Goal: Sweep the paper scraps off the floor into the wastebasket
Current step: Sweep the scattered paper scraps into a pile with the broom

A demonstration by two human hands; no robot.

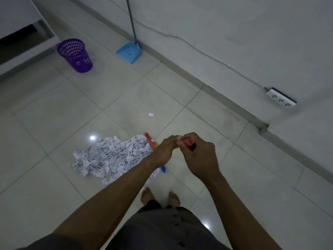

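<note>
Both hands on red broom handle, seen end-on: right hand wraps the top and left hand grips just beside it, likely for steering. Paper scraps herded into one near pile against broom head. Purple wastebasket far left, well apart. Blue dustpan leans on far wall.

We see a floor of smooth tile, glossy enough to mirror two lamp spots. The paper scraps are matt white paper, crumpled and rough-edged. The wastebasket is purple plastic with a faint sheen. The dustpan is smooth blue plastic on a dull grey pole, seemingly metal. The broom shows orange plastic. The wall looks matt, and the shorts are dark cloth.
</note>
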